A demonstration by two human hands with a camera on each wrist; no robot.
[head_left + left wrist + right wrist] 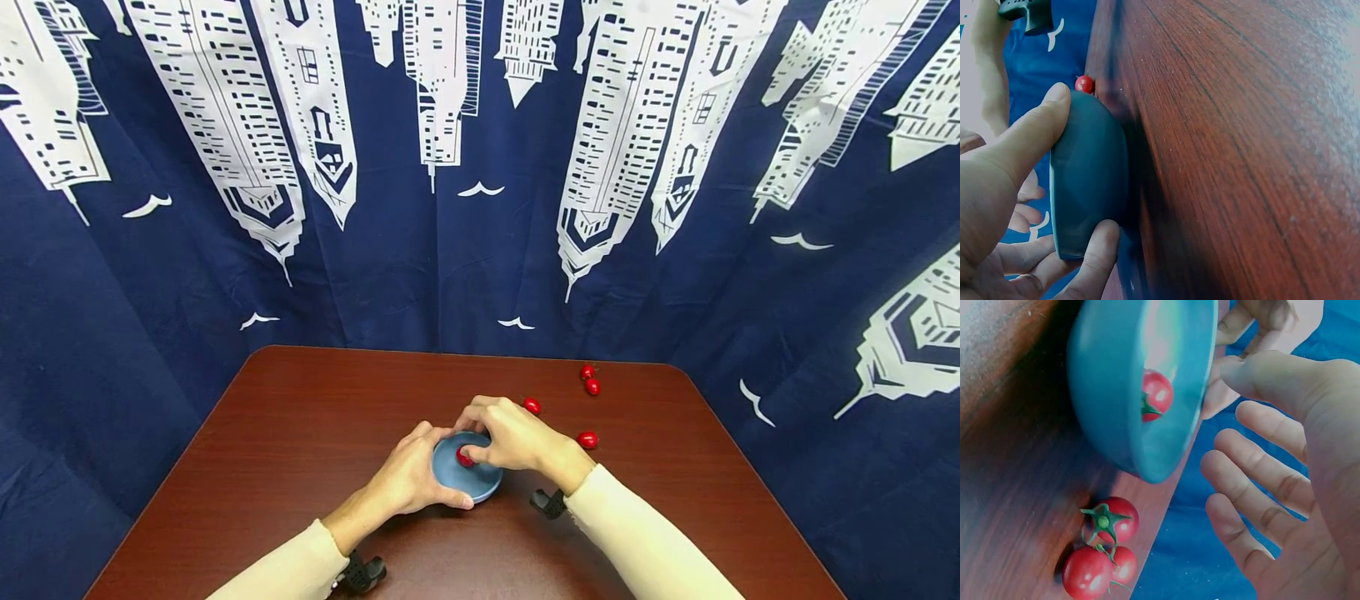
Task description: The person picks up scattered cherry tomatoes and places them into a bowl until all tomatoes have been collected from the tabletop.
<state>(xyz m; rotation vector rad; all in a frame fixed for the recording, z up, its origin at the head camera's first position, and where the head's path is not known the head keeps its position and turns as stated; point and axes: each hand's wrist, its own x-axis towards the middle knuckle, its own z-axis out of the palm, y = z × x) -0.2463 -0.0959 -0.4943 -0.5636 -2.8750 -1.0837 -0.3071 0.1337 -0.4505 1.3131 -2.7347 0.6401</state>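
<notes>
A blue bowl (447, 471) is in front of me, with my left hand (411, 473) gripping it from the left, thumb and fingers spread on its rim and outer wall. The left wrist view shows the thumb and fingers against the bowl's side (1088, 175). One red cherry tomato (1158, 394) with a green stem end lies inside the bowl. My right hand (506, 433) hovers over the bowl's right side. In the right wrist view its fingers (1254, 469) are loosely bent and apart from the tomato, holding nothing.
On the brown table (337, 400), to the right of the bowl, lie more cherry tomatoes: one (532, 406) behind my right hand, one (587, 440) beside my right wrist, and a pair (590, 380) farther back. A dark blue curtain (390, 275) hangs behind the table.
</notes>
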